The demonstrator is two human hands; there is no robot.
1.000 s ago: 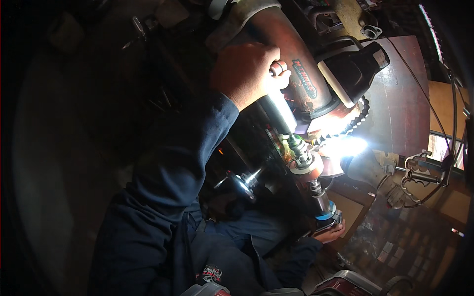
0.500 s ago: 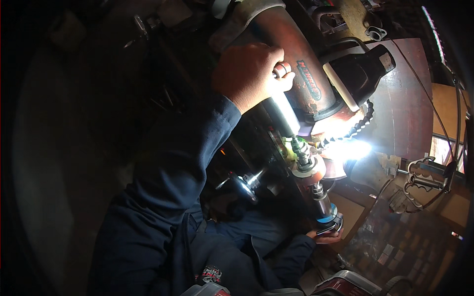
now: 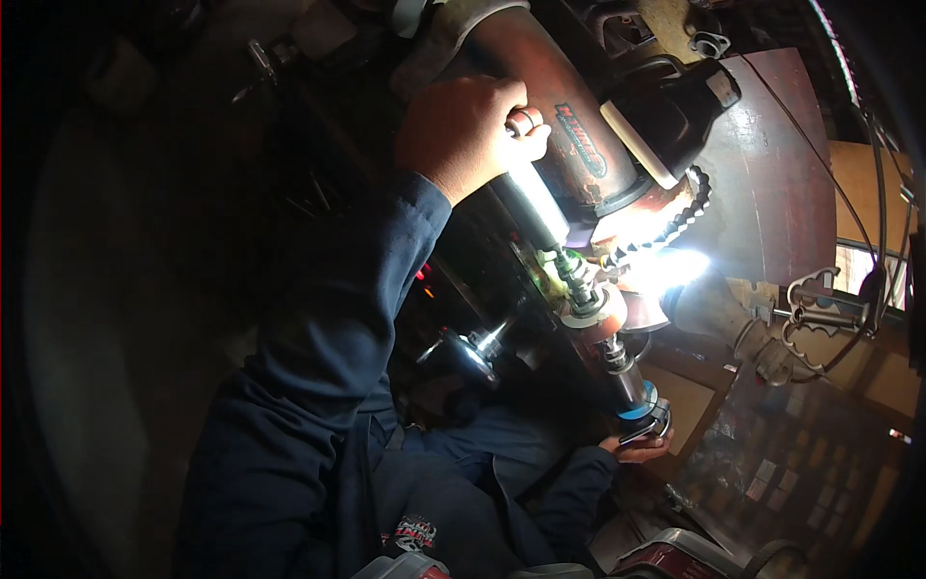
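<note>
Shaft assembly (image 3: 588,309): a long rod with a bright lit sleeve at the top, threaded fittings and a rust-coloured disc midway, and a blue-tipped end at the bottom. It runs on a slant from upper centre down to lower right.

Left hand (image 3: 463,130) is wrapped closed around the upper end of the bright sleeve, knuckles up, a ring showing on one finger; judged to be steadying the top. Right hand (image 3: 637,446) sits at the blue lower tip, fingers curled under it; whether it clamps or only cups the end, cannot tell. Holding both ends likely keeps the rod aligned.

Around it: a large rusty pipe (image 3: 550,106) lies just behind the left hand, touching or nearly so. A black boxy lamp housing (image 3: 666,106) on a beaded flexible neck (image 3: 675,227) throws hard glare (image 3: 666,270) beside the disc, washing out detail there. A brown metal plate (image 3: 772,164) stands behind. Cables (image 3: 873,212) and a metal bracket (image 3: 815,309) hang at right. Dark blue sleeves and lap fill the lower frame; surroundings too dark to read.
</note>
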